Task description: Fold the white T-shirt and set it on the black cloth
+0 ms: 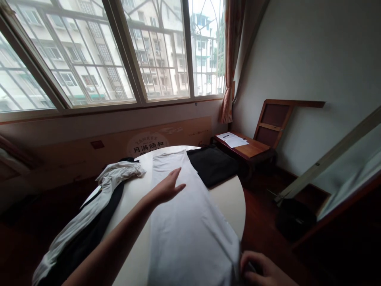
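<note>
A white cloth garment (pixel 184 222) lies spread lengthwise over a round white table (pixel 131 214), reaching toward the bottom edge of the view. Above its upper part is my left hand (pixel 169 186), fingers extended and thumb apart, with nothing held. At the lower right, my right hand (pixel 257 268) has its fingers curled around the garment's edge, beside the table rim. A folded black cloth (pixel 211 165) rests at the table's far right, partly beside the white garment's upper end.
Crumpled white clothing (pixel 110 186) and dark clothing (pixel 89 230) hang over the table's left side. Beyond the table at right stands a low wooden table (pixel 256 147) with papers (pixel 232 140). A black bag (pixel 294 218) sits on the floor at right.
</note>
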Available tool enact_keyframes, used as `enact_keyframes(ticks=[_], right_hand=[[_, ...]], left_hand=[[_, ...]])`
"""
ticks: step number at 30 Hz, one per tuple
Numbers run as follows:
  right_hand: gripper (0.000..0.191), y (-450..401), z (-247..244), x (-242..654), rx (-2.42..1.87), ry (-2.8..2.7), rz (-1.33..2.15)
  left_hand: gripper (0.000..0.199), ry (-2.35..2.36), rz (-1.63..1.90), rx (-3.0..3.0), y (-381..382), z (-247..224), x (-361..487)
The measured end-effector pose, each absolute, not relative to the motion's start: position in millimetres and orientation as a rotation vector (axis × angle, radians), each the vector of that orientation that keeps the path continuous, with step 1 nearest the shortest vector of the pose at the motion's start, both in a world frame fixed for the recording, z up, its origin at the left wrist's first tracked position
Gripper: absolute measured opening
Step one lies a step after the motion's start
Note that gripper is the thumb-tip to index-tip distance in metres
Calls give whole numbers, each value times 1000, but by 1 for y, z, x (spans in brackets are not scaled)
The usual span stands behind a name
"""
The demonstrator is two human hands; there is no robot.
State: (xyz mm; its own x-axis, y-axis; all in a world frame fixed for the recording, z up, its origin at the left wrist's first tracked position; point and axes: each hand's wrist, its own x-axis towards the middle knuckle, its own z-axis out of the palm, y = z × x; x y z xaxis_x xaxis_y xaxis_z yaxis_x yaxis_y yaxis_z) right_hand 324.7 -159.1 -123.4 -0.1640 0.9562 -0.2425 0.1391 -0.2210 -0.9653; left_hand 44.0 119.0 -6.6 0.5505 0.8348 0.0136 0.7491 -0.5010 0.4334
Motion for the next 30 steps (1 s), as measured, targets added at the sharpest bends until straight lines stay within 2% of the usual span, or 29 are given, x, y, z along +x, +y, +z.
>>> enact_keyframes(ticks=[3, 6, 13, 18, 24, 30], right_hand=[[23, -154, -125, 328, -1337, -1399, 1361], [25, -155, -117, 328, -1382, -1411, 1287], [42, -155, -94, 313, -1199, -947, 1291], [49, -148, -79, 298, -1040, -722, 1395], [43, -150, -65, 291, -960, -674, 1426], [48, -153, -76, 287, -1010, -715, 1293]], left_hand=[[70, 1078, 16, 2513, 41, 4, 38], [67, 950, -108, 2543, -29, 1, 48], [99, 983, 47, 2594, -120, -48, 99], [76, 1392, 220, 2539, -146, -71, 81], [43, 1768, 387, 2365, -170, -86, 6], [29, 1957, 545, 2165, -185, -108, -27]])
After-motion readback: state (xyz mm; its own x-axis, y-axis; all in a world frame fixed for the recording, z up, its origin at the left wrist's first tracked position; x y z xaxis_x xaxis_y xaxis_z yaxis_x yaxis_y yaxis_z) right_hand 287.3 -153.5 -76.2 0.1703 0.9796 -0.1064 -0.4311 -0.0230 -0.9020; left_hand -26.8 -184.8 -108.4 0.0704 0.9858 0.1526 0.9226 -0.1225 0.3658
